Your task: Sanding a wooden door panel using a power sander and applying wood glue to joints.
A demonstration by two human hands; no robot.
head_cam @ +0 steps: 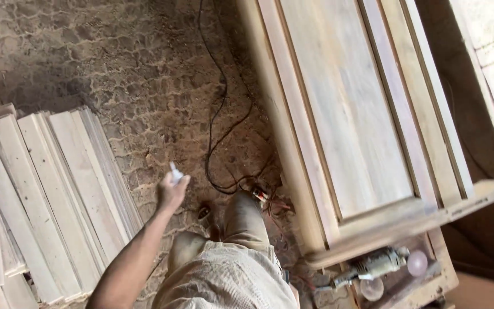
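Note:
My left hand (172,190) reaches out over the dusty floor, its fingers closed on a small white object (175,172) that sticks up above the knuckles. What that object is, I cannot tell. The hand hangs between a stack of pale boards (47,194) on the left and a large wooden door panel (361,114) on the right. My legs in tan trousers (230,252) show below the hand. My right hand is out of view.
A black cable (219,114) snakes across the dirt floor to a tangle near my foot. Under the panel's near end a power tool (373,266) and two round bulbs lie in a wooden frame. A pale wall stands at the far right.

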